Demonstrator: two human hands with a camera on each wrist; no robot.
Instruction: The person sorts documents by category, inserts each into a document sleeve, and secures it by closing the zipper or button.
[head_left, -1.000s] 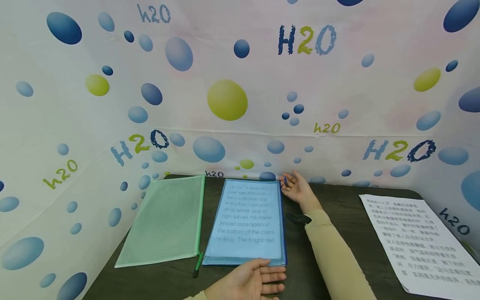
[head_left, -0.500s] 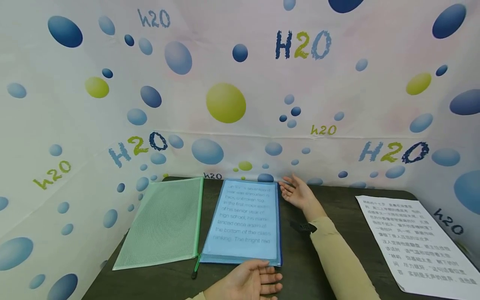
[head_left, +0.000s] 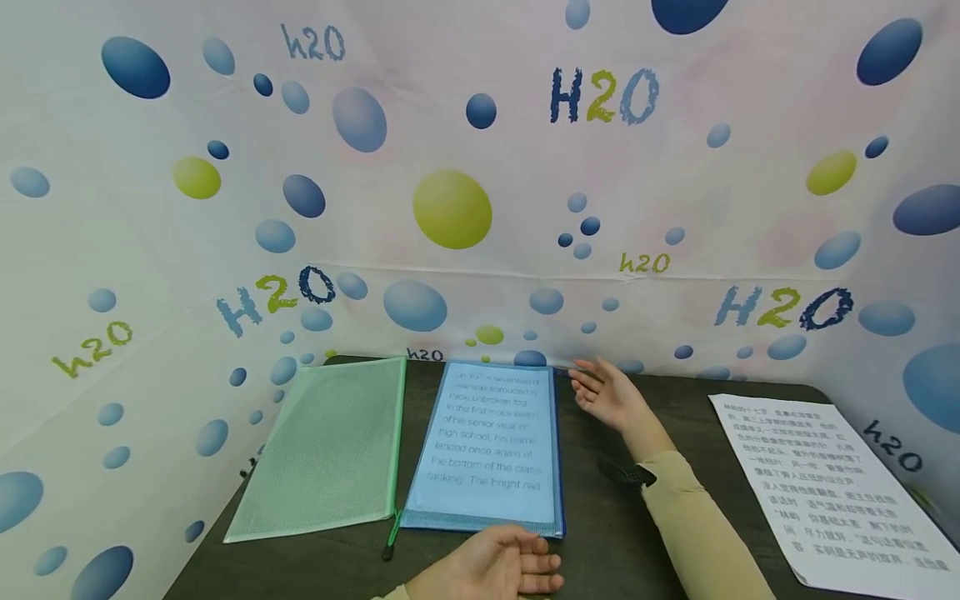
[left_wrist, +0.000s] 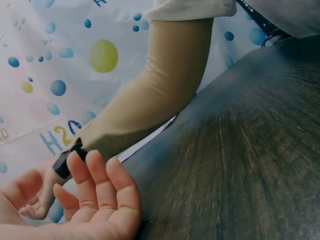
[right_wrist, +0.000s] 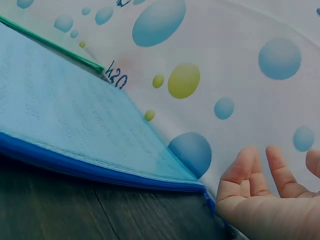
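A blue mesh zipper pouch [head_left: 487,442] lies on the dark table, a page of printed English text showing through it. Its dark blue zipper [right_wrist: 100,172] runs along the right side, and a blue pull [right_wrist: 210,201] hangs at the far corner. My right hand [head_left: 613,398] is just right of that corner, palm turned up, fingers loosely bent and holding nothing. At the pouch's near edge is my left hand [head_left: 498,567], fingers relaxed with nothing in them; whether it touches the pouch I cannot tell. A green mesh zipper pouch [head_left: 322,450] lies to the left.
Sheets of paper [head_left: 832,492] printed with Chinese text lie at the table's right. The green pouch's zipper pull [head_left: 390,537] sticks out toward the near side. A bubble-patterned backdrop [head_left: 450,208] rises behind the dark wooden table [left_wrist: 235,165].
My right hand has let go of the blue zipper pull at the far corner and drawn away to the right. My left hand has stayed near the pouch's near edge. The head view has shifted slightly.
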